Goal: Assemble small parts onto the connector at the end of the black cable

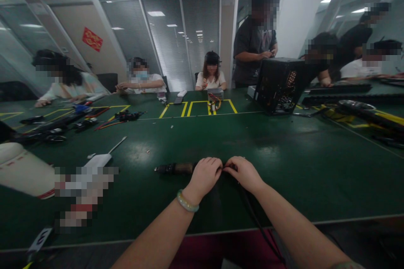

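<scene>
A corded electric screwdriver lies on the green table in front of me, its metal tip pointing left. My left hand, with a pale bangle at the wrist, is closed over the tool's rear part and hides it. Close beside it, my right hand is closed in a pinch at the tool's tail end, where the black cord begins. The cord runs under my right forearm and over the table's front edge. Exactly what the right fingertips press on is hard to make out.
On the left are a paper cup, a white adapter with a short cable, and bundled cables. A black computer case stands at the back right. Several people sit or stand around the table.
</scene>
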Action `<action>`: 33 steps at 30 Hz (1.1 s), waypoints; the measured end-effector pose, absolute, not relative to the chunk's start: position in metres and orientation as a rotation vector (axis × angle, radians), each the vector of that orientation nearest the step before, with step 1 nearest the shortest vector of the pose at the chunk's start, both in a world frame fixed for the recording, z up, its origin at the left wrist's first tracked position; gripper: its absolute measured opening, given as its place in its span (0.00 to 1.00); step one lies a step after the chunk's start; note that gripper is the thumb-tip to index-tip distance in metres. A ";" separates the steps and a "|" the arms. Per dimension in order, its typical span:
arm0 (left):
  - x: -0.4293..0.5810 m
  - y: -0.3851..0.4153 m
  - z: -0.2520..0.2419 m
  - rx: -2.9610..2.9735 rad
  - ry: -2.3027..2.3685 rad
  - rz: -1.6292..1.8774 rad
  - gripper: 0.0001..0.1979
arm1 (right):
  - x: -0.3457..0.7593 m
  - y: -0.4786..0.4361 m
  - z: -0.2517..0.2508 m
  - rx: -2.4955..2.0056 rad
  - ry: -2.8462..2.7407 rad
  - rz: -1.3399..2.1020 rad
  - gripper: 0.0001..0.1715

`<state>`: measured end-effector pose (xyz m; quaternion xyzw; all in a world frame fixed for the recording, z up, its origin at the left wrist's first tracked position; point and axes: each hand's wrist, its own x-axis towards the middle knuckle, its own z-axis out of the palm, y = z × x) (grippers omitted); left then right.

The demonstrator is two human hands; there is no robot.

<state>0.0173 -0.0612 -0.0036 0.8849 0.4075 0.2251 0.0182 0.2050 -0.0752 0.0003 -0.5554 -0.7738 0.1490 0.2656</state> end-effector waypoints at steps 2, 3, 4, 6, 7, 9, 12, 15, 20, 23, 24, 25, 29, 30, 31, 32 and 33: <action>0.018 -0.061 -0.004 2.745 1.256 0.706 0.04 | 0.204 -0.074 -0.002 -1.491 -2.077 0.340 0.04; 0.018 -0.061 -0.005 2.742 1.253 0.710 0.05 | 0.203 -0.074 -0.003 -1.489 -2.069 0.329 0.04; 0.018 -0.061 -0.005 2.738 1.254 0.712 0.05 | 0.202 -0.073 -0.004 -1.489 -2.060 0.333 0.04; 0.018 -0.062 -0.005 2.730 1.259 0.708 0.06 | 0.200 -0.071 -0.007 -1.493 -2.063 0.375 0.03; 0.018 -0.062 -0.004 2.730 1.260 0.703 0.06 | 0.199 -0.070 -0.007 -1.495 -2.076 0.403 0.02; 0.018 -0.063 -0.002 2.735 1.263 0.690 0.07 | 0.197 -0.068 -0.008 -1.498 -2.110 0.447 0.02; 0.017 -0.065 0.001 2.743 1.266 0.676 0.07 | 0.196 -0.066 -0.007 -1.505 -2.131 0.463 0.03; 0.017 -0.066 0.003 2.728 1.268 0.697 0.08 | 0.195 -0.067 -0.007 -1.506 -2.133 0.467 0.03; 0.016 -0.066 0.001 2.707 1.265 0.755 0.07 | 0.194 -0.073 -0.009 -1.486 -2.091 0.485 0.03; 0.016 -0.066 0.000 2.703 1.265 0.761 0.06 | 0.195 -0.075 -0.009 -1.449 -2.057 0.513 0.03; 0.016 -0.066 0.000 2.703 1.268 0.760 0.06 | 0.195 -0.076 -0.009 -1.440 -2.055 0.522 0.04; 0.017 -0.066 0.000 2.705 1.271 0.755 0.06 | 0.195 -0.076 -0.009 -1.435 -2.053 0.528 0.04; 0.016 -0.066 0.003 2.716 1.270 0.723 0.08 | 0.196 -0.074 -0.009 -1.418 -2.046 0.538 0.04; 0.016 -0.066 0.004 2.721 1.264 0.709 0.08 | 0.195 -0.074 -0.009 -1.412 -2.043 0.536 0.04; 0.016 -0.066 0.005 2.723 1.258 0.695 0.07 | 0.195 -0.074 -0.010 -1.405 -2.039 0.534 0.05; 0.015 -0.066 0.005 2.724 1.256 0.683 0.07 | 0.195 -0.074 -0.009 -1.399 -2.034 0.534 0.05; 0.015 -0.066 0.006 2.722 1.256 0.673 0.06 | 0.195 -0.074 -0.009 -1.392 -2.029 0.534 0.05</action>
